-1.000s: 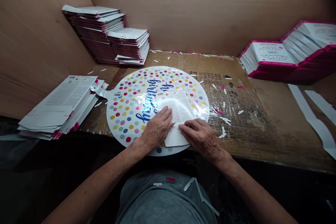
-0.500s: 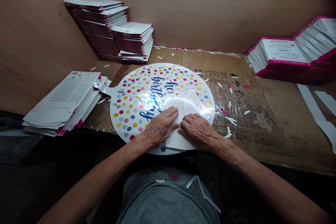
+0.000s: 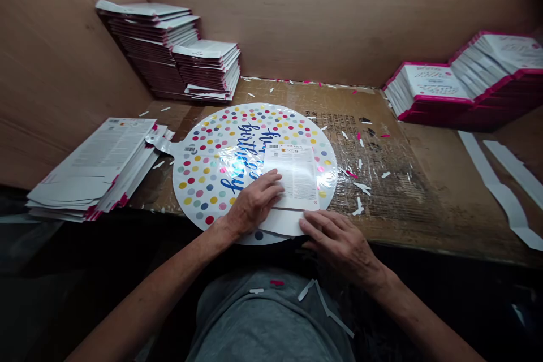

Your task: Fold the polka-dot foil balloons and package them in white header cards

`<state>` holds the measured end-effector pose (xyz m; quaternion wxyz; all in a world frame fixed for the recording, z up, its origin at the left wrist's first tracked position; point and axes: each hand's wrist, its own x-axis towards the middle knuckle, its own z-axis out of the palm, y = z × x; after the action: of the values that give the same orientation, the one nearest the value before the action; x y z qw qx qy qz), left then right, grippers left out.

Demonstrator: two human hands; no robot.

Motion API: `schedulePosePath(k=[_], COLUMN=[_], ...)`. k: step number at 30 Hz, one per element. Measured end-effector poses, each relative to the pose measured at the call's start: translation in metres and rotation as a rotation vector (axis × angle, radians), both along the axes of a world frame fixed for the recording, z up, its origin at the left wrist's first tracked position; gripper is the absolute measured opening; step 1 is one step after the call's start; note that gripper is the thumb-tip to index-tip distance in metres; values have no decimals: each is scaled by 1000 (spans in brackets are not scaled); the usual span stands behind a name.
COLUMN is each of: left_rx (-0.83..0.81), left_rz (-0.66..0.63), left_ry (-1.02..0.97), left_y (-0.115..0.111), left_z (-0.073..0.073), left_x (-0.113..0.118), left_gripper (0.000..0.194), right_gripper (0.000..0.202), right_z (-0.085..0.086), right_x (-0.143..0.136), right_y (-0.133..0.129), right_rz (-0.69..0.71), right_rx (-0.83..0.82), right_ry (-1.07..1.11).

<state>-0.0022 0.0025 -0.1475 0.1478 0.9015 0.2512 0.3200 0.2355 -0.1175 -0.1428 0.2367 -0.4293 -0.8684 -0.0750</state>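
Left hand (image 3: 254, 203): fingers loosely bent and close together, laid at the card's left edge; whether anything is pinched beneath, cannot tell.

Right hand (image 3: 339, 243): palm down, thumb and fingertips at the right end of the card's lower strip; a grip there cannot be told.

Card (image 3: 292, 172): one, white, close-printed, lying face up on the balloon, right of its middle. Lower strip (image 3: 284, 222): plain white, parted from the printed panel by a dark line, nearest the wearer.

Balloon (image 3: 207, 175): one, flat, white with coloured dots and blue lettering, partly under the card; tail (image 3: 161, 142) to the left, reaching the loose pile.

Step in hand, as judged: setting the card's lower strip against the balloon. Next move, as judged: calls for the left hand to steady the card while the right works along the strip.

Loose pile (image 3: 102, 153): printed cards, left, near the front edge.

Back stacks (image 3: 212, 68): folded, pink-edged, two heights, at back left.

Right stacks (image 3: 436, 87): pink-bordered packs, two heights, at back right.

Bench (image 3: 441, 192): surfaced in taped brown cardboard.

Scraps (image 3: 361, 188): white and pink, scattered right of the balloon.

White strips (image 3: 496, 181): two, far right.
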Motion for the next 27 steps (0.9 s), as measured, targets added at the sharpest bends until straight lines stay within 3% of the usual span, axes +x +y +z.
schedulePosePath(k=[3,5,7,9,11,15,16,18,20,22,25,27], left_rx=[-42,-107,-140,-126,-121,-149,-137,-100,-87,-127,-345,-647], left_rz=[-96,-130,-102,-46,78,523,603,681,672,615,619,660], left_ry=[7,51,68,63,63,179,212,241,214,127,-52,-192], left_y=[-18,-28,-34,-35,-34,-28,-26,-26,-28,-35,-49,-56], left_z=[5,8,8,8,9,10,9,6,3,5,15,24], left_x=[-12,-20,-23,-20,-12,14,19,25,26,24,18,15], left_gripper=[16,34,44,32,22,26,27,33,31,29,33,44], right_gripper=[29,26,24,24,24,32,36,42,46,41,30,31], right_z=[-7,-6,-4,-3,-2,-3,-3,-3,-6,-8,-6,-1], right_x=[-4,-4,-6,-10,-16,-24,-23,-17,-7,4,11,8], right_y=[4,5,7,12,21,37,37,32,20,7,-3,0], right_rz=[31,49,35,-35,-171,-468,-454,-298,-119,-44,-58,-97], right_rx=[29,48,33,-29,-111,-166,-151,-109,-55,22,130,181], right_ry=[-10,-5,35,107,191,228,177,41,-39,-22,84,169])
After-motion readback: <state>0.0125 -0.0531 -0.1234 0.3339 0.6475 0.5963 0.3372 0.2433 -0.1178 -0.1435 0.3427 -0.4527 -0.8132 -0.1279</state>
